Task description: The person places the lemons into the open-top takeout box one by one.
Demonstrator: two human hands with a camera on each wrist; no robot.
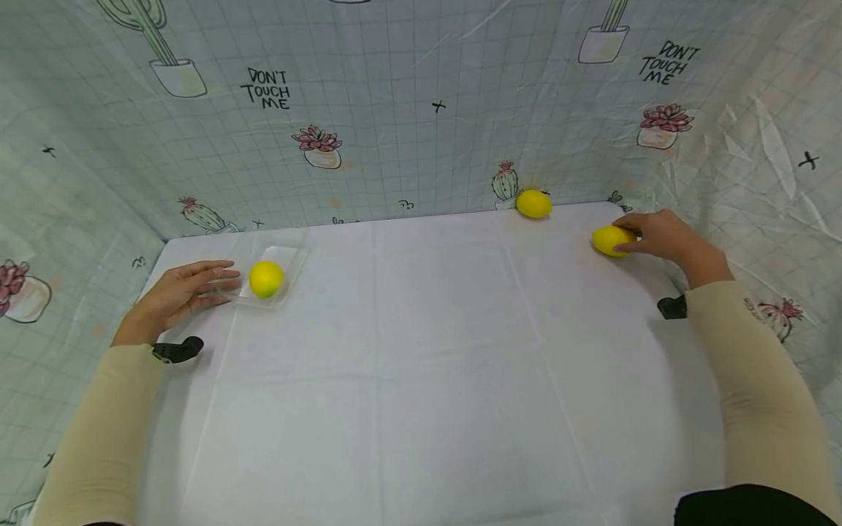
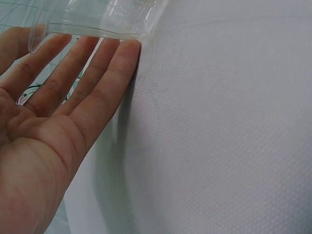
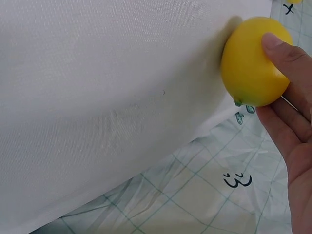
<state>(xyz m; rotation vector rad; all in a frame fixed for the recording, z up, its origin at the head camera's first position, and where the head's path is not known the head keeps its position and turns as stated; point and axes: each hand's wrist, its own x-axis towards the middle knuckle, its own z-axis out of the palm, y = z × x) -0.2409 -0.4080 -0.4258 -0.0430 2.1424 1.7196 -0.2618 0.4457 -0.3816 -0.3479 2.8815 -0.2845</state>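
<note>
At three o'clock, the right hand (image 1: 667, 237) pinches a lemon (image 1: 604, 239)! At nine, the left hand's (image 1: 180, 296) fingers (image 2: 108, 87), spread straight, touch a box (image 1: 293, 269).

A broad table covered with a white woven cloth (image 1: 454, 307) carries the things; long fold creases run across the cloth from near edge to far edge, crossed by a fainter one. Close to the far left corner sits a shallow box of clear plastic (image 1: 298, 272). A smooth yellow oval lemon (image 1: 534, 204) lies at the far edge, toward the right. Near the far right corner, a second yellow oval lemon (image 1: 608, 239) casts a shadow on the cloth; whether it touches the cloth is unclear.
</note>
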